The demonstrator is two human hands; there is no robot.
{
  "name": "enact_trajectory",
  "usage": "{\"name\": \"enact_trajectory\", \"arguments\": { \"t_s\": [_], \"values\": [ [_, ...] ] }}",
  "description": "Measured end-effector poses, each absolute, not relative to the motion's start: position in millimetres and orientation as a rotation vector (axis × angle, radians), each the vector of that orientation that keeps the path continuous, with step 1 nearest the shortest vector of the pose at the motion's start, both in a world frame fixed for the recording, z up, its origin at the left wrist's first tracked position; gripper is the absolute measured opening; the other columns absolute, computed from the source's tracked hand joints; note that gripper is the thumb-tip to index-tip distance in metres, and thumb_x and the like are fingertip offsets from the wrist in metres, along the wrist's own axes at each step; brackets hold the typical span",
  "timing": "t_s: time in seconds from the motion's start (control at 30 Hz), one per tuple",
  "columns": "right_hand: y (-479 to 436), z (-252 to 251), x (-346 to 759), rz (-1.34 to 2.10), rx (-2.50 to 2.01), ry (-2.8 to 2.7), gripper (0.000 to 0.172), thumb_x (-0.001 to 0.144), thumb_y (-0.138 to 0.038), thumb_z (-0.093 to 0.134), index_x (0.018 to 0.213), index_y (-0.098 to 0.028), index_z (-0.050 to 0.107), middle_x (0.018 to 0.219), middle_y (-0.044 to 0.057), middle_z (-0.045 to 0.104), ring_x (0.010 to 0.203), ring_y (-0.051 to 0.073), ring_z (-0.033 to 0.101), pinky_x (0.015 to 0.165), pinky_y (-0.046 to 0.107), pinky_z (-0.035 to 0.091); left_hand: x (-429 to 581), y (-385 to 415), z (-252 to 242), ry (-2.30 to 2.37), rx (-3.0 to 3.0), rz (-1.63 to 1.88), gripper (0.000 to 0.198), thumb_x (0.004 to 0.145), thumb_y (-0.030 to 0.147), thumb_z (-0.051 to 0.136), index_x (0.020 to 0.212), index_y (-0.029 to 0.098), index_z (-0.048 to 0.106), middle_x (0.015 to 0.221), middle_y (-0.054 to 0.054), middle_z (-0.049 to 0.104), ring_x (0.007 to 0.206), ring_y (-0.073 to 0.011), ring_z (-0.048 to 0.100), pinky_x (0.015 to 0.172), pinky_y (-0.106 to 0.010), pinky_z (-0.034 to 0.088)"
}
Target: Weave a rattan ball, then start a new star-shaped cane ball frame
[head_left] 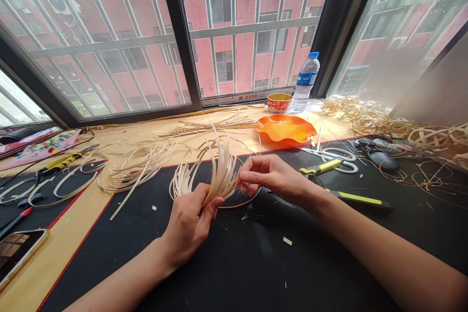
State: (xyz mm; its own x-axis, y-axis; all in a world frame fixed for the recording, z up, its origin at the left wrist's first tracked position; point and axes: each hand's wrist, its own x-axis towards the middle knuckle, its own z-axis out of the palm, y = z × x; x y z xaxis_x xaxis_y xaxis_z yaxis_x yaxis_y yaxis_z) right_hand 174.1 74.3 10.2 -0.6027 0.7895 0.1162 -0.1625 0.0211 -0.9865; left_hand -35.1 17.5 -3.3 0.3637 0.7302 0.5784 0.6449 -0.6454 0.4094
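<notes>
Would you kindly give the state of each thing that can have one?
Left hand, closed on strip bundle
Strip bundle, fanned out
Right hand, fingers curled beside bundle
Bottle, upright, capped
Red tin, upright, open-topped
Orange dish, upright
Loose strips, heaped
Phone, screen up
Scissors, lying flat, blades unclear

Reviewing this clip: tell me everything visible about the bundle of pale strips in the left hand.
The bundle of pale strips is many thin, flat, cream-coloured lengths, perhaps bamboo. The left hand grips it low down; from there strips fan upward, and others spread to the left. It is over the black mat. The right hand is at its right edge; contact is unclear.
</notes>
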Motion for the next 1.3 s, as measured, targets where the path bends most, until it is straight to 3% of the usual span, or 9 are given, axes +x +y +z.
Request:
{"name": "enact_trajectory", "arguments": {
  "t_s": [0.17,0.53,0.77,1.0,1.17,1.3],
  "values": [
    [74.2,8.2,175.5,1.679,-0.611,-1.525,0.019,0.077,-0.03,0.071,0.075,-0.013,0.064,0.067,0.002,0.067,0.06,0.009,0.062,0.056,0.02,0.048,-33.5,16.8,-1.0,1.284,2.452,1.167,0.025,0.092,0.019,0.044,0.067,0.02,0.044,0.052,0.007,0.047,0.042,-0.0079,0.043,0.046,-0.018,0.035],
    [71.6,12.4,172.5,1.683,-0.708,-1.413,0.026,0.073,-0.035,0.074,0.086,-0.015,0.067,0.086,0.003,0.066,0.064,0.008,0.059,0.055,0.018,0.045,-36.4,17.2,-3.1,1.276,2.517,1.187,0.024,0.091,0.02,0.047,0.067,0.019,0.044,0.052,0.007,0.043,0.042,-0.008,0.04,0.043,-0.02,0.032],
    [69.7,12.5,171.4,1.675,-0.693,-1.312,0.024,0.069,-0.032,0.077,0.07,-0.014,0.061,0.063,-0.003,0.053,0.056,0.005,0.045,0.052,0.018,0.037,-36.0,18.3,-3.2,1.248,2.47,1.111,0.021,0.092,0.022,0.046,0.071,0.018,0.049,0.053,0.005,0.05,0.043,-0.0087,0.045,0.044,-0.019,0.035],
    [70.9,10.8,170.0,1.617,-0.749,-1.353,0.028,0.068,-0.037,0.076,0.076,-0.015,0.061,0.068,-0.002,0.054,0.06,0.007,0.05,0.051,0.018,0.039,-37.2,19.8,-4.2,1.183,2.752,1.139,0.022,0.091,0.019,0.047,0.069,0.018,0.048,0.054,0.005,0.047,0.044,-0.0092,0.042,0.045,-0.02,0.033],
    [70.3,12.4,168.8,1.564,-0.734,-1.376,0.029,0.07,-0.032,0.074,0.091,-0.016,0.062,0.086,0.002,0.06,0.064,0.009,0.058,0.056,0.022,0.048,-35.1,20.4,-1.1,1.23,2.883,1.168,0.023,0.091,0.016,0.048,0.068,0.019,0.045,0.054,0.004,0.046,0.044,-0.0096,0.041,0.046,-0.021,0.032],
    [69.8,12.3,165.7,1.543,-0.787,-1.276,0.054,0.066,-0.027,0.076,0.115,-0.018,0.054,0.104,0.006,0.057,0.065,0.01,0.06,0.059,0.027,0.052,-36.5,20.1,-3.2,1.269,2.808,1.191,0.024,0.09,0.018,0.05,0.067,0.019,0.043,0.053,0.005,0.044,0.042,-0.0091,0.039,0.044,-0.021,0.03]
  ]
}}
